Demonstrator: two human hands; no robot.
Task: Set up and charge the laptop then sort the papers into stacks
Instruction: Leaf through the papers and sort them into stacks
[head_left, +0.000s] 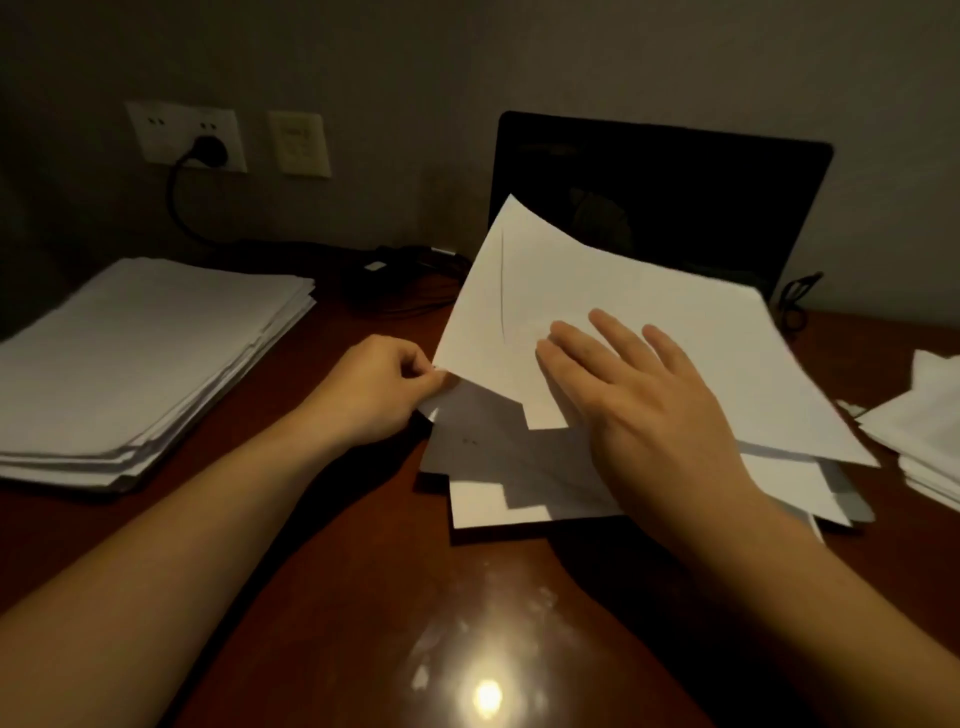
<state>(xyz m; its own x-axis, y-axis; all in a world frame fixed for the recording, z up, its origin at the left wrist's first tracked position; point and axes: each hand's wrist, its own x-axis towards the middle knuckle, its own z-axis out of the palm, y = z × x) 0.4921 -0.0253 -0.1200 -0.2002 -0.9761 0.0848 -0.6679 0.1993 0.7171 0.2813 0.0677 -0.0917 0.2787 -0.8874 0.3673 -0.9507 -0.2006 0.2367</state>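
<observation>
Leftward, a tidy stack (140, 364) lies on the bench (322, 597). The left hand (374, 389) pinches the corner of a sheet (597, 291), which is likely light, floppy and slippery. The right hand (639, 400), fingers spread, rests flat on it above the pile (498, 467) before the laptop (660, 208).

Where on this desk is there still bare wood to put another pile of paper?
The widest bare wood is the near edge of the desk, before the middle pile. A narrower strip lies between the left stack and that pile, where the left hand pinches a sheet. Behind, charger cables and laptop crowd it; the right stack sits close.
</observation>
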